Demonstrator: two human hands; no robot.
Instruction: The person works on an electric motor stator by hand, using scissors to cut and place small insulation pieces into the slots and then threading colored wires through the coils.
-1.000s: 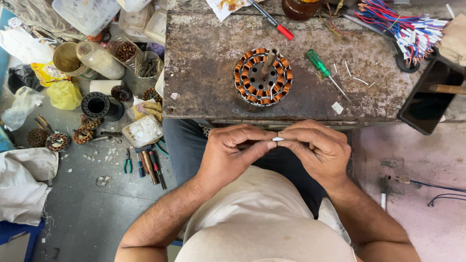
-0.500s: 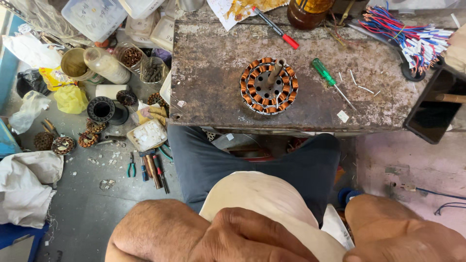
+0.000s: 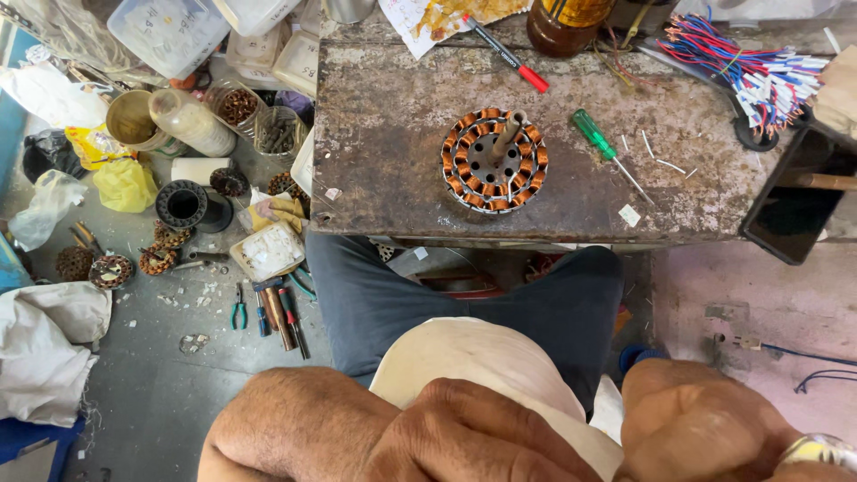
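Observation:
My left hand (image 3: 464, 437) and my right hand (image 3: 696, 419) are raised close under the camera at the bottom edge, side by side, backs facing me. Their fingers curl away from view, so whatever lies between them is hidden. A ring or watch (image 3: 817, 451) shows at the right wrist. Beyond my knees, a round stator with copper windings (image 3: 494, 161) lies flat on the worn bench top (image 3: 384, 134). A green-handled screwdriver (image 3: 598, 138) lies just to its right, apart from both hands.
On the bench are a red-capped marker (image 3: 509, 55), a brown jar (image 3: 567, 22), a bundle of coloured wires (image 3: 759, 71) and a black screen (image 3: 794, 201). The floor at left holds plastic tubs (image 3: 170, 31), bags, more wound stators (image 3: 112, 268) and pliers (image 3: 238, 312).
Both hands rose from in front of the bench edge, where they pinched a small white piece, to right under the camera. The piece is out of sight now. The stator stays put.

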